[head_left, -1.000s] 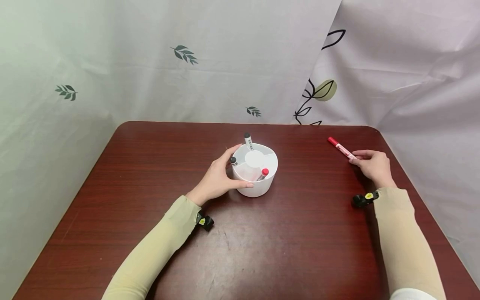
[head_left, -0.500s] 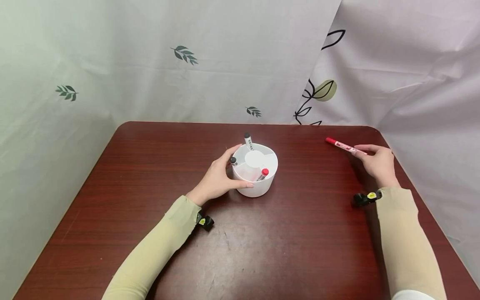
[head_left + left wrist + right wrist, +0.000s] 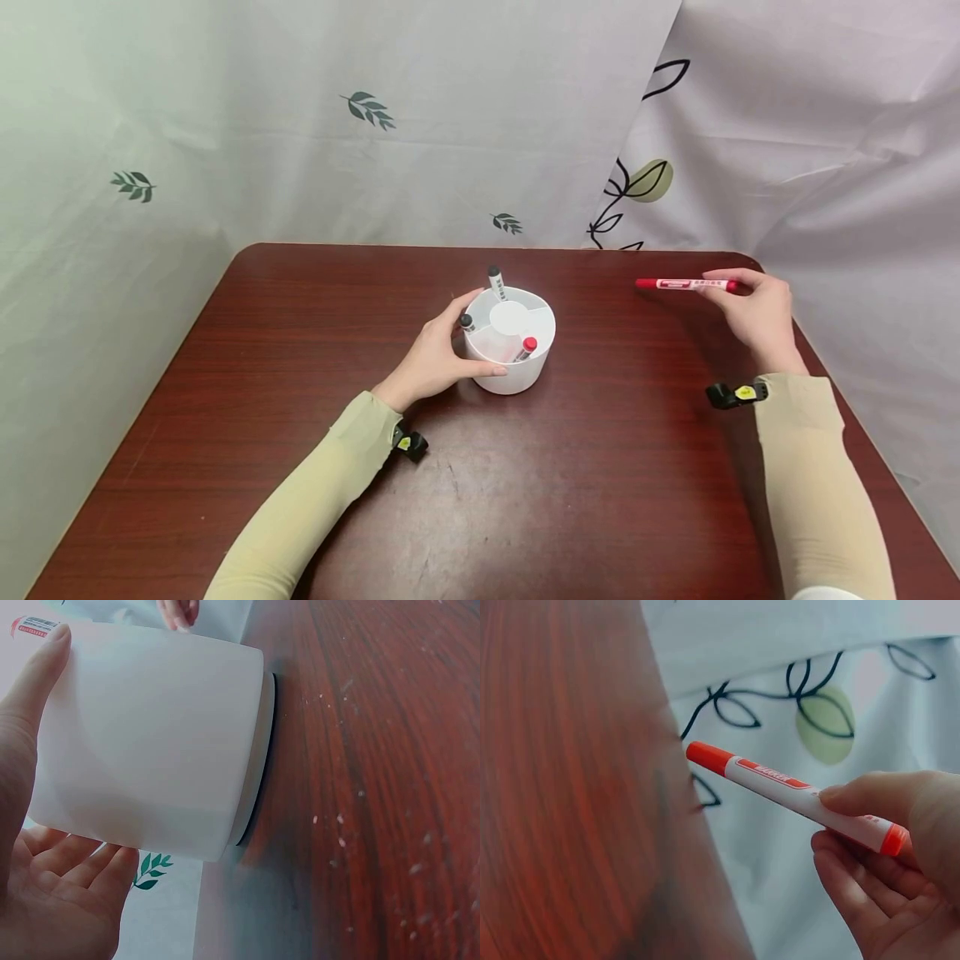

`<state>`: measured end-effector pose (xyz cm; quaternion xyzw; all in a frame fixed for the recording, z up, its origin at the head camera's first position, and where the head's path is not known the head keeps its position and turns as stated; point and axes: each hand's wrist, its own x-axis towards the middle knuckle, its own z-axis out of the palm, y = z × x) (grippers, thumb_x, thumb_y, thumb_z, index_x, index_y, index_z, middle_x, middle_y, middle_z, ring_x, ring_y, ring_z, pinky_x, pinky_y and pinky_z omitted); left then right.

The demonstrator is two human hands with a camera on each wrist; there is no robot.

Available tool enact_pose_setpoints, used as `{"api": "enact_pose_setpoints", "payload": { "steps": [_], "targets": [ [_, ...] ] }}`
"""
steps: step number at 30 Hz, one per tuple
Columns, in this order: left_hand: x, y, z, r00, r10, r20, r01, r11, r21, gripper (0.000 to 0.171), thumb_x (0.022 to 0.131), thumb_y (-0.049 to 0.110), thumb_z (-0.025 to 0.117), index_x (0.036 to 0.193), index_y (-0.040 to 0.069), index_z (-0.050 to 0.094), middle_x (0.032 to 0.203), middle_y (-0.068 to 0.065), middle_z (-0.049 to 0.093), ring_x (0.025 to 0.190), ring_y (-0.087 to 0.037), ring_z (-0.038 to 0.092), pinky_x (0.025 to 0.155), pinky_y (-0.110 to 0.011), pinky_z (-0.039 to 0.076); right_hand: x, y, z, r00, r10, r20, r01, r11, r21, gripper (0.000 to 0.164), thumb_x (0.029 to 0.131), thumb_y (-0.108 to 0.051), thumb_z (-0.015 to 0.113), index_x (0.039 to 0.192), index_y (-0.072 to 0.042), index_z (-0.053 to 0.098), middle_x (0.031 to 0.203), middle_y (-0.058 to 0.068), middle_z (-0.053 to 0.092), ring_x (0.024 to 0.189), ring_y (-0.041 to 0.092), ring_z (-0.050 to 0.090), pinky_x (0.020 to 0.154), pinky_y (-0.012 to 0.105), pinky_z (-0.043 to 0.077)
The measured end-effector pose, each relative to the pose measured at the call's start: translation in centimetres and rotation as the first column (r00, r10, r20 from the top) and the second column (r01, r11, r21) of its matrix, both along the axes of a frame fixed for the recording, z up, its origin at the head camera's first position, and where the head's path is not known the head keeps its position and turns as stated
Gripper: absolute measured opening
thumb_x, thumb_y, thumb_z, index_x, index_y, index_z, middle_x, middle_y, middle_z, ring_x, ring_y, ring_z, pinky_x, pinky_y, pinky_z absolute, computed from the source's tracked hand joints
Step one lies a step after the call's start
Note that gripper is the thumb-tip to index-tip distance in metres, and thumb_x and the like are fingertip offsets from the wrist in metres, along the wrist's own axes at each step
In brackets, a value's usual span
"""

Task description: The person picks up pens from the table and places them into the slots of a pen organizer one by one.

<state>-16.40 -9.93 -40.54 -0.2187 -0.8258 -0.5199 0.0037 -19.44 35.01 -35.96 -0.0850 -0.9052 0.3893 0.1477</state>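
A white round pen holder (image 3: 510, 379) with compartments stands near the middle of the table. My left hand (image 3: 435, 354) grips its left side, thumb in front and fingers behind; the left wrist view shows its smooth wall (image 3: 157, 742) between thumb and fingers. In the holder stand two black-capped markers, one at the back (image 3: 497, 282) and one at the left (image 3: 467, 322), and a red-capped marker (image 3: 528, 346) at the front right. At the right, my right hand (image 3: 757, 317) pinches a red and white marker (image 3: 772, 784) between thumb and fingers, held above the table.
The dark red wooden table (image 3: 585, 492) reaches back to a pale curtain (image 3: 420, 167) with leaf prints. A second curtain panel (image 3: 847, 183) hangs close to the table's right edge. Each wrist wears a small black camera, such as the right one (image 3: 735, 395).
My right hand has lifted the red marker off the table and turned it from slanted to nearly level, its red cap pointing left. The left hand and the pen holder have stayed still.
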Motion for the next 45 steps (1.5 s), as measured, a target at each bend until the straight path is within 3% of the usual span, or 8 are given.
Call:
{"api": "enact_pose_setpoints", "payload": {
  "steps": [15, 19, 27, 36, 45],
  "targets": [
    [0.0, -0.1, 0.0, 1.000, -0.004, 0.003, 0.004, 1.000, 0.004, 0.109, 0.067, 0.043, 0.096, 0.157, 0.023, 0.037, 0.138, 0.011, 0.056, 0.124, -0.007, 0.051, 0.105, -0.040, 0.041, 0.8, -4.0, 2.8, 0.988, 0.076, -0.131, -0.091, 0.989, -0.116, 0.033, 0.085, -0.026, 0.085, 0.111, -0.007, 0.079, 0.082, -0.016, 0.068, 0.073, 0.006, 0.056, 0.059, 0.016, 0.042],
    [0.0, 0.0, -0.1, 1.000, -0.004, 0.001, 0.004, 1.000, 0.005, 0.108, 0.067, 0.043, 0.096, 0.157, 0.027, 0.038, 0.138, 0.013, 0.056, 0.124, -0.006, 0.051, 0.106, -0.039, 0.041, 1.0, -4.8, 3.4, 0.982, 0.103, -0.161, -0.128, 0.979, -0.157, 0.032, 0.084, -0.020, 0.085, 0.112, -0.005, 0.078, 0.082, -0.016, 0.070, 0.071, 0.002, 0.060, 0.061, 0.014, 0.045],
    [0.0, 0.0, 0.0, 1.000, -0.005, -0.005, 0.005, 1.000, 0.002, 0.109, 0.068, 0.041, 0.097, 0.157, 0.022, 0.037, 0.138, 0.010, 0.056, 0.124, -0.008, 0.051, 0.105, -0.040, 0.041, 1.5, -6.4, 4.6, 0.966, 0.144, -0.215, -0.193, 0.955, -0.227, 0.032, 0.083, -0.010, 0.086, 0.111, 0.000, 0.077, 0.087, -0.012, 0.073, 0.072, 0.002, 0.066, 0.068, 0.012, 0.051],
    [-0.1, -0.1, 0.0, 1.000, -0.011, -0.006, 0.011, 1.000, 0.007, 0.108, 0.068, 0.042, 0.096, 0.157, 0.028, 0.037, 0.137, 0.011, 0.056, 0.123, -0.008, 0.052, 0.105, -0.040, 0.041, 2.5, -8.6, 6.2, 0.943, 0.202, -0.263, -0.274, 0.923, -0.272, 0.030, 0.081, -0.007, 0.086, 0.108, 0.003, 0.077, 0.089, -0.001, 0.074, 0.074, 0.007, 0.069, 0.075, 0.016, 0.054],
    [-0.1, 0.0, -0.1, 1.000, -0.005, -0.015, 0.005, 1.000, 0.002, 0.107, 0.068, 0.042, 0.097, 0.156, 0.028, 0.038, 0.137, 0.011, 0.057, 0.123, -0.008, 0.052, 0.106, -0.039, 0.041, 3.7, -10.9, 7.5, 0.895, 0.286, -0.343, -0.403, 0.849, -0.343, 0.030, 0.079, 0.001, 0.086, 0.106, 0.007, 0.075, 0.091, 0.006, 0.075, 0.071, 0.012, 0.069, 0.072, 0.019, 0.056]
  ]
}}
